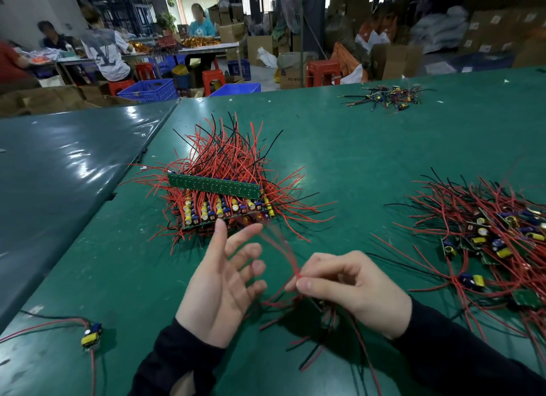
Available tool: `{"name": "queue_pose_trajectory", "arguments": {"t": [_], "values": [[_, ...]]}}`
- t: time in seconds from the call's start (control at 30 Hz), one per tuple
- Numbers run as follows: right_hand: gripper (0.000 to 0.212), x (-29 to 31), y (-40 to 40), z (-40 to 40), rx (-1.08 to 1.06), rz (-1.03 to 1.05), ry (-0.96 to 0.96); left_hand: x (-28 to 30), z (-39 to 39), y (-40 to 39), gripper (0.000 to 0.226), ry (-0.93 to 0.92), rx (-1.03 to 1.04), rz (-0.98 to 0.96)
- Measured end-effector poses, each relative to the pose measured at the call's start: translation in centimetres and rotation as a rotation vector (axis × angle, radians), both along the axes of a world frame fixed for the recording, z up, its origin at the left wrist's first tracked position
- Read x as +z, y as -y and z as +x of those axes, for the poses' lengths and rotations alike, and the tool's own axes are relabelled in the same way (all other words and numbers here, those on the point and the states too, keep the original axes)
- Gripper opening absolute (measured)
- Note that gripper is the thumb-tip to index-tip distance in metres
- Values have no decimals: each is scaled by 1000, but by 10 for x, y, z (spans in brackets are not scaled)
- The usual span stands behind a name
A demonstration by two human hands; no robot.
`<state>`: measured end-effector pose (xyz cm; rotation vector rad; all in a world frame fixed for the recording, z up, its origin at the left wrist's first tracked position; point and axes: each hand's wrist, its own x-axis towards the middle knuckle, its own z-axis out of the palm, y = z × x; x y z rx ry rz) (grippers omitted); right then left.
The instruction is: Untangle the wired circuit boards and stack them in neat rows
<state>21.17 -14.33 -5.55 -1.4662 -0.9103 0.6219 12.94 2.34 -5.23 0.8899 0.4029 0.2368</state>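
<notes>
A stacked block of green circuit boards [217, 202] with yellow capacitors and red and black wires fanning out sits mid-table. To the right lies a tangled pile of wired boards [490, 233]. My right hand [351, 289] pinches a bunch of red wires [283, 298] between thumb and forefinger; the board under them is mostly hidden beneath the hand. My left hand [221, 280] hovers beside it, palm up, fingers spread and holding nothing. The wires above my right hand are blurred.
The work surface is a green table [354, 159]. A single wired board [91, 335] lies at the front left. A small heap of loose wires and parts [387, 97] sits at the far right. People work at another table in the background.
</notes>
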Motion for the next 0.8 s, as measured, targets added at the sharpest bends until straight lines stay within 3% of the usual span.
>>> {"name": "queue_pose_trajectory", "arguments": {"t": [0.07,0.17,0.3,0.4,0.6,0.7,0.8], "values": [[4,2,0,4,-81,73,-117,0,-2,4,54,-10,-53,110],[16,2,-2,7,-219,138,-332,-4,-4,16,45,9,-88,327],[26,-1,-3,7,-318,151,-312,-12,-2,32,38,-11,-218,569],[23,-3,-4,7,-365,148,-172,-15,-2,34,27,-36,-284,570],[22,-7,-4,5,-428,159,2,-11,-4,37,25,-91,-325,508],[17,-8,-4,3,-440,142,43,-11,-4,39,11,-98,-325,498],[8,-8,-4,5,-460,129,24,-13,-4,37,12,-83,-325,488]]}}
